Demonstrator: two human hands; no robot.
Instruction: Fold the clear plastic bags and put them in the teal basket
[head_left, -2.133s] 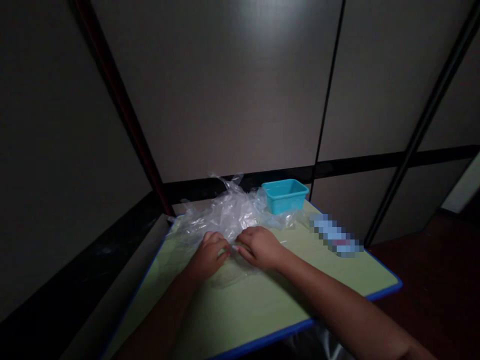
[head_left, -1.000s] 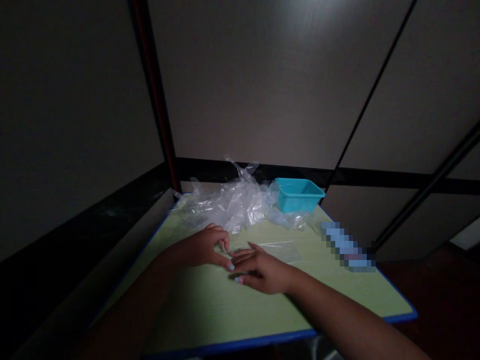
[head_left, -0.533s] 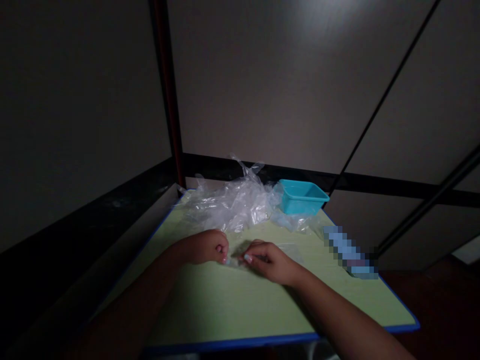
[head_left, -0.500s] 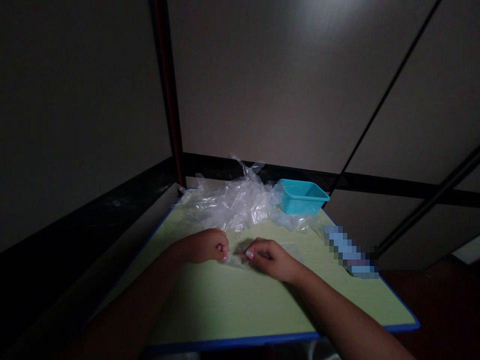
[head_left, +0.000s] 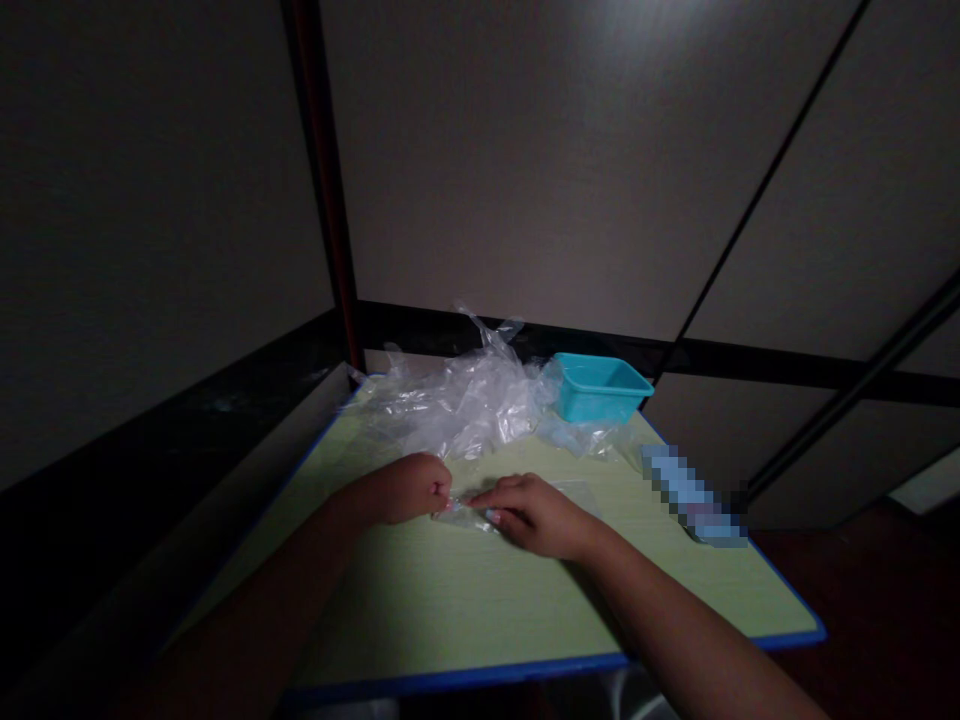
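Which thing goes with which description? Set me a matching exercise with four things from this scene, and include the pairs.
Things:
1. tub
2. plastic heap
3. right hand
4. table

Descriptions:
A. one finger stretched out by the clear film
B. pale green top, blue edging
C. turquoise, open-topped
D. clear and crumpled

Pairs: 1-C, 2-D, 3-A, 4-B

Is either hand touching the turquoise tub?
No, the left hand and right hand are both at a clear plastic piece, with the tub standing apart, farther back.
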